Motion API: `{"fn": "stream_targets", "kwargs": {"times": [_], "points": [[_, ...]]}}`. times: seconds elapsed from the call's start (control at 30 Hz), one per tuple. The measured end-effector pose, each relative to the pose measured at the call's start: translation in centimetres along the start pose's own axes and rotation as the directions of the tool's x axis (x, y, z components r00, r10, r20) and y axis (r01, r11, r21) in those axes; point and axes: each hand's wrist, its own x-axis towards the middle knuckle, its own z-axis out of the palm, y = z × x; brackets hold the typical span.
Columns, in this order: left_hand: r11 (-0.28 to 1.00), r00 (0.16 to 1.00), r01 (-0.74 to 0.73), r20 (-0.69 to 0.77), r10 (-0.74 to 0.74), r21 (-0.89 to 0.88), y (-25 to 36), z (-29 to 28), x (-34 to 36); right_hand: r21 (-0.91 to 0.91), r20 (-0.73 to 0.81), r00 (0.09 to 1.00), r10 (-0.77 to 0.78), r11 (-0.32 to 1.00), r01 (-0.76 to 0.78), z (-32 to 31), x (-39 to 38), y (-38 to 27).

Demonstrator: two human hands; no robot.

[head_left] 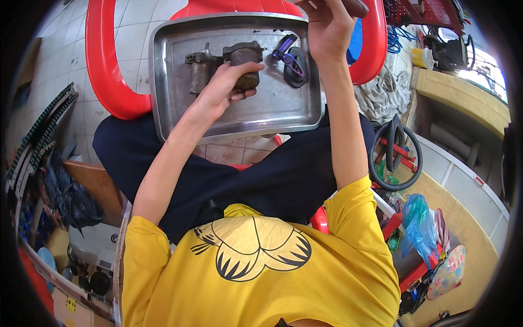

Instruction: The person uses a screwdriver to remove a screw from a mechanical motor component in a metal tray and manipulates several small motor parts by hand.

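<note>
A shallow metal tray point(239, 121) rests in front of me. My left hand point(224, 86) is closed around a dark, grimy cylindrical metal part point(243, 56) with a flanged top, like a small motor housing. Left of it in the tray, partly behind my hand, lies a similar motor-like part point(200, 73) with a thin shaft sticking up. Past the tray's far right corner my right hand point(331, 30) is raised, its fingers curled on a dark brown rounded object point(357, 7), cut off by the picture's top edge. Purple-and-black hardware point(292, 62) sits on the tray's right side.
The tray is on a red plastic chair point(103, 65) whose arms rise at both sides. Grey cloth point(384, 92) and a black rubber loop point(417, 158) lie to the right, with plastic bags point(418, 223) nearer. Dark plastic point(71, 191) hangs at left above a shelf.
</note>
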Motion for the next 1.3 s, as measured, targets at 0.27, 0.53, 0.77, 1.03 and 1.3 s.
{"fn": "stream_targets", "kwargs": {"times": [0.27, 0.53, 0.77, 1.03, 1.3], "points": [[0.913, 0.996, -0.094, 0.041, 0.084, 0.397, 1.0, 0.3, -0.6, -0.033, 0.002, 1.0, -0.022, 0.999, 0.022, 0.1, 0.1, -0.8], [0.527, 0.906, -0.264, 0.019, 0.424, 0.808, 1.1, -0.9, 0.5, -0.072, -0.004, 0.999, -0.039, 0.997, 0.039, -0.3, 0.2, -0.7], [0.401, 0.886, -0.248, 0.038, 0.463, 0.882, 1.2, -0.9, 0.2, -0.025, -0.033, 0.998, -0.047, 0.999, 0.046, -0.6, 0.4, -0.4], [0.667, 0.949, -0.202, -0.024, 0.313, 0.717, -1.1, -0.4, 0.4, -0.036, -0.051, 0.997, -0.052, 0.998, 0.05, -0.9, 0.3, -0.6], [0.502, 0.95, -0.18, 0.016, 0.313, 0.846, -3.0, 0.0, 0.8, -0.028, -0.056, 0.997, -0.045, 0.999, 0.043, -1.2, 0.5, -1.0]]}}
